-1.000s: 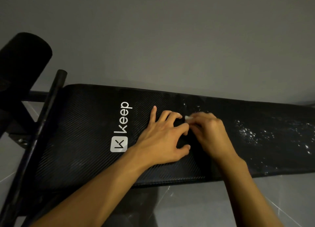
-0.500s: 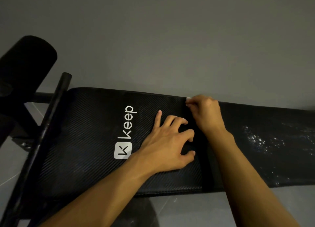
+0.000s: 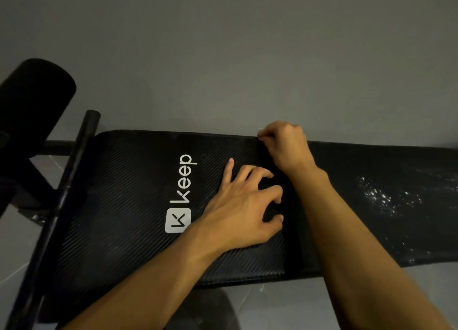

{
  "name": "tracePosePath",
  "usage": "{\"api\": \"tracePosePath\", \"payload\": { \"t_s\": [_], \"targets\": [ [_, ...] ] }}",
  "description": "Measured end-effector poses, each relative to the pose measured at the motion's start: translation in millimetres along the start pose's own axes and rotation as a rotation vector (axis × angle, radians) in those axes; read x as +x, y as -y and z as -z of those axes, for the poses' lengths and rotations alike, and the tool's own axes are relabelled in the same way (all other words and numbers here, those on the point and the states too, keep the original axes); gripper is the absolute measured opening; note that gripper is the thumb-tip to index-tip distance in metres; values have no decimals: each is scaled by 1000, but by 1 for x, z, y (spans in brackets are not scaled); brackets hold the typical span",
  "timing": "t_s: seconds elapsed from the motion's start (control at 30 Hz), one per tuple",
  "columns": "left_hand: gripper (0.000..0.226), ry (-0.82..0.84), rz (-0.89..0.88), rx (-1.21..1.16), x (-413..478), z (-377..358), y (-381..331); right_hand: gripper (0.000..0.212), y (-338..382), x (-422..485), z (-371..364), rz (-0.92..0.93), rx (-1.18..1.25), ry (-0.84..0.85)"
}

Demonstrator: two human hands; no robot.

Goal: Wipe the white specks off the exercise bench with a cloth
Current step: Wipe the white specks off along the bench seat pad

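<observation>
While the exercise bench (image 3: 124, 205) is stretched across the middle of the frame, its black pad is little changed from a second ago. The left hand (image 3: 243, 205) is still spread beside the "keep" logo (image 3: 183, 193), with bent fingertips pressed to the pad and nothing held. The right hand (image 3: 285, 146) is now found at the pad's far edge, upper centre, raised from mid-pad, and a cloth (image 3: 260, 131) is pinched in its curled fingers. The white specks (image 3: 381, 198) are scattered at the right, well apart from both hands. Only a pale sliver of the cloth is shown. The bench's right end is cut off.
</observation>
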State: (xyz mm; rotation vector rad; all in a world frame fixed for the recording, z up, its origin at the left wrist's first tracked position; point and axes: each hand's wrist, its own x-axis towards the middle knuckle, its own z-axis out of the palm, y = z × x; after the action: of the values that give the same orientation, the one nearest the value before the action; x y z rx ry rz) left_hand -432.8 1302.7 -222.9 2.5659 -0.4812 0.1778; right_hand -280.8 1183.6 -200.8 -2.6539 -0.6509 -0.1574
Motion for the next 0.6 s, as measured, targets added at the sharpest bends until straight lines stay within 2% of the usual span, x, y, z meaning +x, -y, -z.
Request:
{"api": "tracePosePath", "payload": {
  "t_s": [0.23,0.43,0.6],
  "targets": [
    [26,22,-2,10,-2,0,1,20,0,-119,36,47,-16,73],
    [29,23,2,66,-4,1,-3,17,2,-122,26,-53,-41,22],
    [34,36,-15,130,-11,-2,-6,19,14,-185,31,-45,14,-79]
  ]
}}
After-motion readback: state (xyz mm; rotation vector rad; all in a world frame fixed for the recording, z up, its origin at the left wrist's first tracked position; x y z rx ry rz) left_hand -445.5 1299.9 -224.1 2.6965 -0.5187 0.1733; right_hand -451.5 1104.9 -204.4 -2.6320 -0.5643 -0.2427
